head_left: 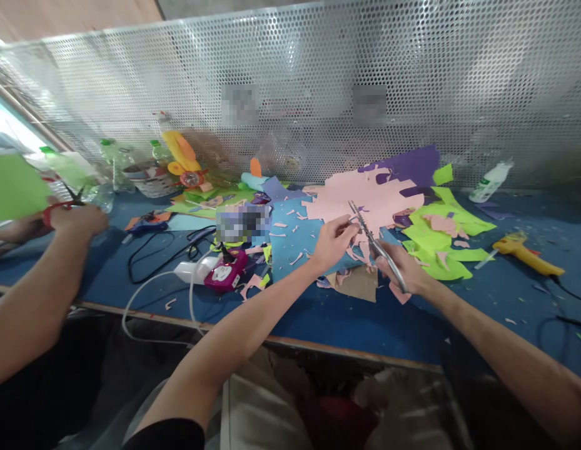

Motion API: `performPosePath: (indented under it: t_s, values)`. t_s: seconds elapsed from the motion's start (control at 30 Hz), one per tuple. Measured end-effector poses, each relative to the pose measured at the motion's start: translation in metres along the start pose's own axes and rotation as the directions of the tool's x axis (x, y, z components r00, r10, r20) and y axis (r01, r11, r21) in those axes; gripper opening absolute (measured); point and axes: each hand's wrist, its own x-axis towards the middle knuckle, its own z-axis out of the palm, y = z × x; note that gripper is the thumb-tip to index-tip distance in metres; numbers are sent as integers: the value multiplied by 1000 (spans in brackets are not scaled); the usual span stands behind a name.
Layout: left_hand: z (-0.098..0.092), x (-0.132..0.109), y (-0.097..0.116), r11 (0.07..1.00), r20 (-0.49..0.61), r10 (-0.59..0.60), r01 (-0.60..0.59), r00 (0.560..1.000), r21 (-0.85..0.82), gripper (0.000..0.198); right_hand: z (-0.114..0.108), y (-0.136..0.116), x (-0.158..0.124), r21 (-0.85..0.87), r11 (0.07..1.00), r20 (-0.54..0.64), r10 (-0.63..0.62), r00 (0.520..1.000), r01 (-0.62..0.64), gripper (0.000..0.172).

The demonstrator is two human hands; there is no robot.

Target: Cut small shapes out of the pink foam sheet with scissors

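My right hand [403,267] is wrapped round long silver scissors [371,240], whose tips point up and away to the left. Close beside the blades, the fingers of my left hand [336,242] are pinched together; what lies between them is too small to make out. Under and beyond both hands spreads a pink sheet [339,190] with ragged cut edges. A blue sheet [290,240] scattered with pink scraps lies to the left of it. Purple sheet material [414,165] shows behind the pink, and lime-green pieces [435,234] lie to the right.
A yellow glue gun [529,253] and a white bottle [491,181] are on the right. At left are a magenta power socket [226,272] with cables and a basket [152,180]. A co-worker's hand [79,219] holds red-handled scissors [55,211]. A perforated metal panel [309,81] stands behind.
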Motion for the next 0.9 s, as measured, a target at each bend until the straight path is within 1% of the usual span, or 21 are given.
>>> performPosePath:
  t_s: [0.13, 0.3, 0.37, 0.47, 0.53, 0.6, 0.63, 0.7, 0.77, 0.83, 0.9]
  values:
    - [1, -1, 0, 998, 15, -18, 17, 1000, 67, 31, -1, 4, -1, 27, 1000, 28, 0, 1000, -1, 45]
    - [2, 0, -2, 999, 19, -42, 42, 999, -6, 28, 1, 2, -1, 65, 997, 4, 51, 999, -51, 53]
    - [1, 0, -2, 999, 17, -39, 39, 999, -32, 28, 1, 1, 0, 80, 996, 0, 50, 999, -50, 54]
    - [1, 0, -1, 999, 44, -33, 33, 998, -6, 31, 1, 2, 0, 113, 993, 30, 24, 999, -28, 55]
    - [0, 0, 0, 999, 64, -45, 43, 997, 21, 31, 0, 3, -1, 160, 987, 50, 27, 998, -35, 57]
    - [1, -1, 0, 998, 61, -56, 54, 997, 32, 31, 1, 2, -1, 207, 975, 59, 69, 996, -80, 55]
    - [1, -1, 0, 998, 55, -56, 54, 997, 35, 32, 1, 1, -1, 218, 969, 48, 110, 993, -118, 52]
    - [1, -1, -1, 998, 49, -50, 48, 998, 40, 33, 2, 0, 1, 210, 958, -18, 204, 979, -196, 47]
    - [1, -1, -4, 998, 56, -52, 50, 997, 42, 32, 3, -1, 4, 198, 949, -113, 269, 957, -244, 44]
    - [1, 0, -6, 997, 66, -49, 44, 997, 62, 31, 3, 1, 8, 218, 944, -214, 293, 932, -247, 40]
    - [-1, 1, -8, 991, 97, -18, 5, 995, 133, 31, 2, 5, 11, 253, 943, -311, 291, 905, -216, 35]
